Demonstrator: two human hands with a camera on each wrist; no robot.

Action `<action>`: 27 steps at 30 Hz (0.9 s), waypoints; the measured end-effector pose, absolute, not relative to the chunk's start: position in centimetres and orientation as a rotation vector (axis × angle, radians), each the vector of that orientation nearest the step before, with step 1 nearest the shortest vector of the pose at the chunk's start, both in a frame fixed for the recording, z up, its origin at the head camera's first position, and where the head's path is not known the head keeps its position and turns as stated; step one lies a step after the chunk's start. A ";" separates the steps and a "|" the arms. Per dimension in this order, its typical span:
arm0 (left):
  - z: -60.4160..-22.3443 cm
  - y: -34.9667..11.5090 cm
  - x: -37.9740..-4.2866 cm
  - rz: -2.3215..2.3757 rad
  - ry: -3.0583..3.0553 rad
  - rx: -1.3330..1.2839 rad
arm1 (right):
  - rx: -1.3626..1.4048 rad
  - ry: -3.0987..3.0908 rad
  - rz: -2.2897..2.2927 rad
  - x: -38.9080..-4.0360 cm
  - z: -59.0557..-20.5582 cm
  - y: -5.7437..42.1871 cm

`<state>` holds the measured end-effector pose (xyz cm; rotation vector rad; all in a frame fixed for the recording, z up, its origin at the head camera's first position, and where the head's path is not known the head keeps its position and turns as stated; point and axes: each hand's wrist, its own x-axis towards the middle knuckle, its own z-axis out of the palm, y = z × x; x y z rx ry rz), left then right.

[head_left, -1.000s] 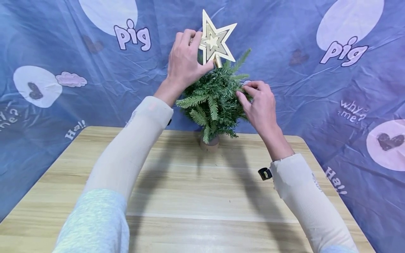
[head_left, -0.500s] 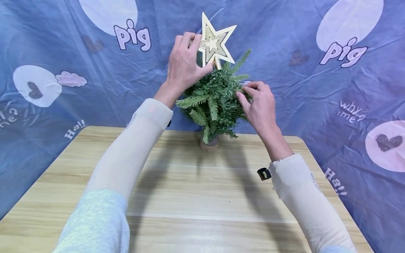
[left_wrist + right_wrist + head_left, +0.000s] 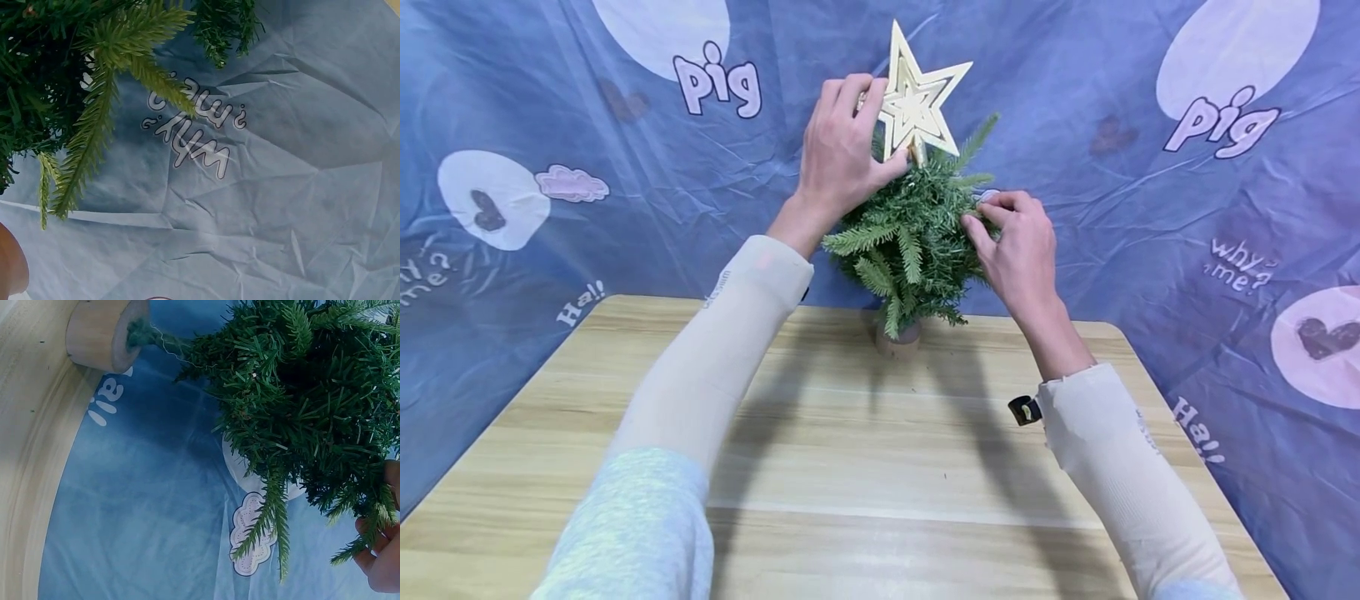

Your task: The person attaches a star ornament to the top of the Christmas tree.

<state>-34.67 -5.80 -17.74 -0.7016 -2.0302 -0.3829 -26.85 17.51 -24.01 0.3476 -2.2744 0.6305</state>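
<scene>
A small artificial Christmas tree (image 3: pixel 917 242) stands on its round wooden base (image 3: pixel 103 334) at the back of the table. Atop it is a gold star tree topper (image 3: pixel 913 104), tilted to the right, its short gold socket down among the top branches. My left hand (image 3: pixel 842 137) grips the star's left side, thumb by the socket and fingers behind the point. On the tree's right side, my right hand (image 3: pixel 1018 242) pinches a branch (image 3: pixel 375 522) between thumb and fingers. The left wrist view shows mostly green sprigs (image 3: pixel 125 44) and a bit of a hand at the left edge.
The wooden table (image 3: pixel 850 467) spreads in front of the tree, its back edge close to a wrinkled blue cloth (image 3: pixel 700 200) printed with words and hearts. A black strap (image 3: pixel 1025 410) sticks out at the right sleeve cuff.
The star dips slightly, then rises a little and turns, its face now catching the light differently. My left hand shifts with it. My right hand stays at the branch.
</scene>
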 end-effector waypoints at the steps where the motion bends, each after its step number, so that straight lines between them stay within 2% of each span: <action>1: -17.8 -5.8 -34.7 -0.385 -2.024 -0.705 | 0.345 -2.274 0.632 -26.8 -24.0 17.5; 27: -18.1 -5.8 -34.8 -0.372 -1.925 -0.777 | 0.337 -2.258 0.661 -26.9 -24.4 17.6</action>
